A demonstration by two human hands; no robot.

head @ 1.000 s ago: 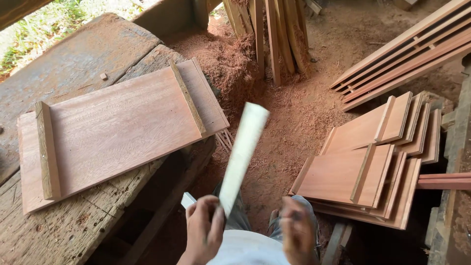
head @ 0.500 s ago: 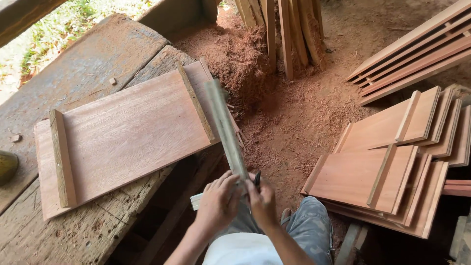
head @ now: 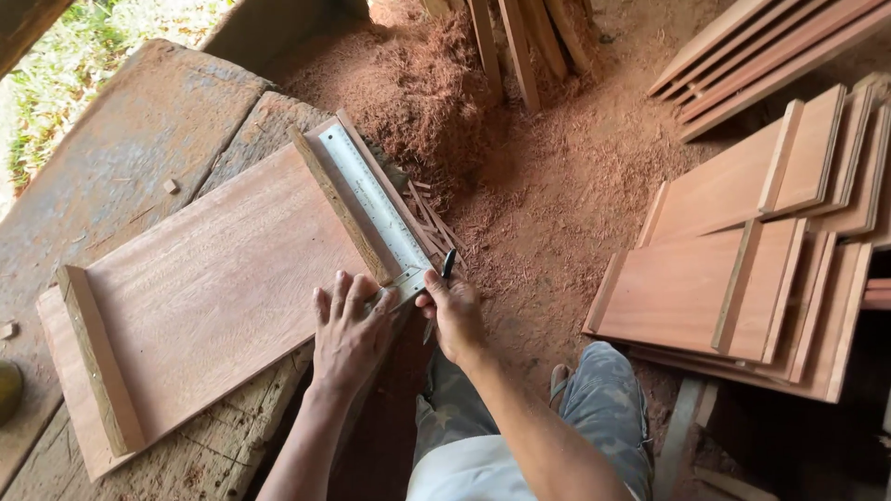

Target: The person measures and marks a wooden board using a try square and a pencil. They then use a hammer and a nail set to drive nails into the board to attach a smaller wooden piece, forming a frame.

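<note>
The steel ruler (head: 376, 206) is pressed flat by the spread left hand (head: 351, 334) against the wooden panel (head: 218, 288) on the table (head: 139, 139); a pen (head: 444, 278) is gripped by the right hand (head: 455, 315). The ruler is best kept firm against the batten (head: 342, 206).

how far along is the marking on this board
Done: battens sit across both ends of the board, and the ruler lies along the right batten. In hand: left hand presses the ruler down; right hand holds a pen. Left: no drawn line visible.
</note>
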